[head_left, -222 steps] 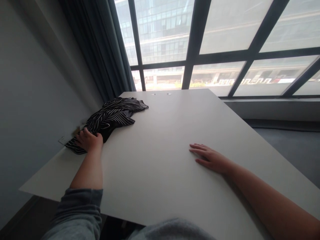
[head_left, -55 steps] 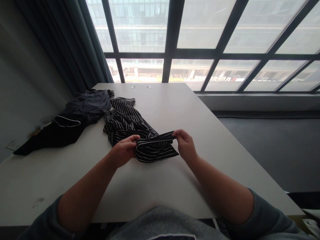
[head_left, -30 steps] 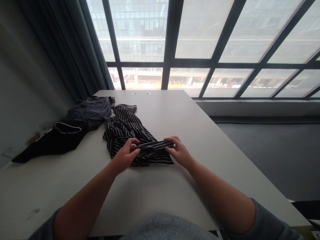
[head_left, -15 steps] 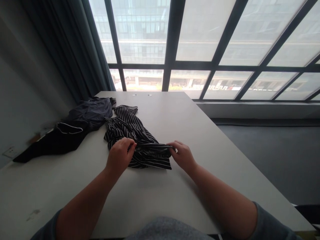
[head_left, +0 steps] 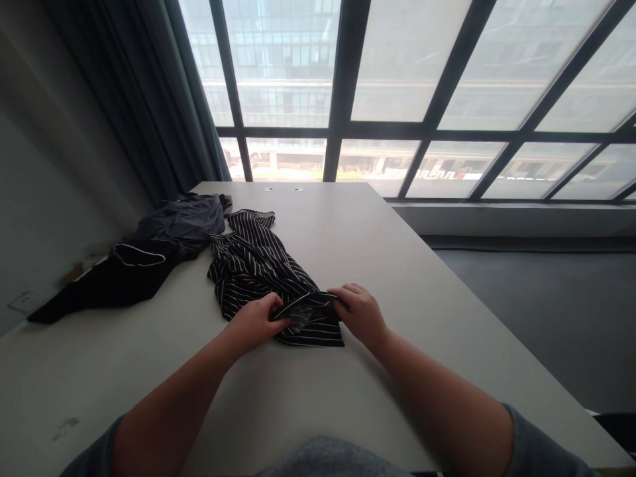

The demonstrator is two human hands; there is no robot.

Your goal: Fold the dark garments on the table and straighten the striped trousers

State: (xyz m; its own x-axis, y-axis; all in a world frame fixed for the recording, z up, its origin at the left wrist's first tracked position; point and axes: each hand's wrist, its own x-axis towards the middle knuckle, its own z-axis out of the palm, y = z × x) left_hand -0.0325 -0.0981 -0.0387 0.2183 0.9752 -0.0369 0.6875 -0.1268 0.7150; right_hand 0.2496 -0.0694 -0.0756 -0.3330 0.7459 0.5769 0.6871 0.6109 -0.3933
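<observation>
**A pale table by the window, with clothes lying on it**

A broad, flat, off-white table (head_left: 407, 265) runs from the near edge out to the window. On its left side lies a crumpled black garment with thin white stripes (head_left: 258, 258), spread lengthways, its near end folded over. Just beside it to the left, touching at the far end, sits a heap of dark grey and black cloth with white piping (head_left: 154, 245), reaching to the table's left edge. Two small round caps (head_left: 283, 189) are set in the far edge. A faint smudge (head_left: 64, 427) marks the near left corner.
</observation>
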